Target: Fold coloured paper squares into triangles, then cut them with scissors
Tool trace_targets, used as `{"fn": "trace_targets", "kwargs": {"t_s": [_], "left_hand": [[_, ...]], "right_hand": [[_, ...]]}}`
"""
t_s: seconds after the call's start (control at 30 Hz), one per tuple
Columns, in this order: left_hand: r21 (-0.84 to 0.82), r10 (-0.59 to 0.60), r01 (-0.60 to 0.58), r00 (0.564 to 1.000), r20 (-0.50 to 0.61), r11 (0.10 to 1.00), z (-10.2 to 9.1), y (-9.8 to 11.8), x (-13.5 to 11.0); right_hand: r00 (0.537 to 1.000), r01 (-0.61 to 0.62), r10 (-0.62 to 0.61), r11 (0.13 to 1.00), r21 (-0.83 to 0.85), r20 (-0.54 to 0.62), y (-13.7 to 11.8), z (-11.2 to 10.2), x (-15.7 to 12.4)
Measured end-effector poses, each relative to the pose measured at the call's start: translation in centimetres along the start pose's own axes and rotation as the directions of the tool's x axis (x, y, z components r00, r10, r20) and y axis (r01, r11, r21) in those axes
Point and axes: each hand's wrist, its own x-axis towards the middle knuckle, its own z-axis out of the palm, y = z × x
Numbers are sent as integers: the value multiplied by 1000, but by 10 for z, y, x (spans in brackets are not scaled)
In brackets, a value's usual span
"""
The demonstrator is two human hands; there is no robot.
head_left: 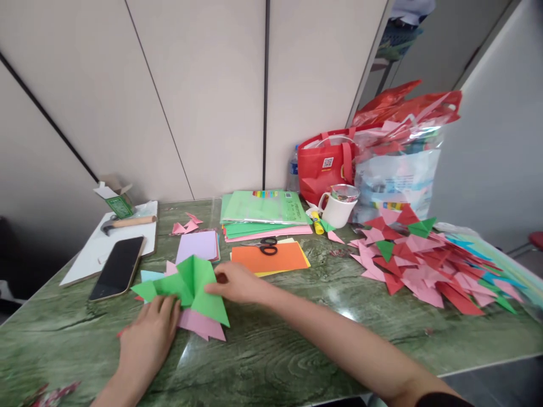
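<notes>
A partly folded green paper sheet lies on the green marble-patterned table, on top of pink and light blue sheets. My left hand lies flat with its fingers stretched out on the paper's lower left part. My right hand reaches across from the right, and its fingers pinch the green paper's right edge.
A phone and a hammer lie on a white board at the left. Scissors rest on orange paper, behind them a stack of coloured sheets. A white mug, a glue stick, red bag and plastic bags stand at the back. Several folded triangles pile at the right.
</notes>
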Motion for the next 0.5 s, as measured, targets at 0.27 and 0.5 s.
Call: {"fn": "trace_targets", "kwargs": {"t_s": [0.27,0.5], "left_hand": [[-17,191,-197,965,-179,980,18,-1,-22],[-160,113,-153,965,-238,975,20,-3,-30]], "right_hand": [[992,-120,105,965,-233,-74,-21,27,23],[980,-195,185,967,-161,-77,-22,33,39]]}}
